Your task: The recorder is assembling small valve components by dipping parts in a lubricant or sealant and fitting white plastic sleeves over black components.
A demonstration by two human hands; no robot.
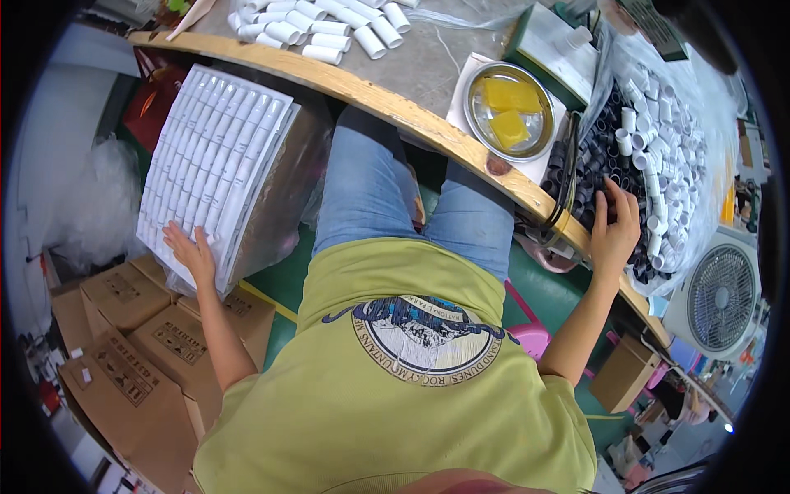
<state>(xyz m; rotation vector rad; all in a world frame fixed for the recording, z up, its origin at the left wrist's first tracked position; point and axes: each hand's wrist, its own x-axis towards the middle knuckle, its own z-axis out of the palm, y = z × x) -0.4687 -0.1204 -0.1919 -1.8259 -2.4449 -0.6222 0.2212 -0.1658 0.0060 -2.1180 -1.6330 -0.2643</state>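
My left hand (194, 255) lies with spread fingers at the near edge of a tray of white tubes (210, 152). The tubes sit in close rows, and the tray rests on a plastic-lined box (276, 193) left of my legs. A small white bit shows beside the left thumb; I cannot make out whether it is touched. My right hand (617, 226) reaches over the bench edge into a heap of small black caps (605, 152). Its thumb and forefinger are apart, with the fingertips among the caps, and no piece shows clearly between them.
Loose white tubes (329, 29) lie on the bench (428, 62). A round metal dish (469, 111) holds yellow blocks (512, 95). Short white pieces (671, 156) are heaped beside the black caps. Cardboard boxes (132, 362) stand at lower left, and a fan (722, 296) at right.
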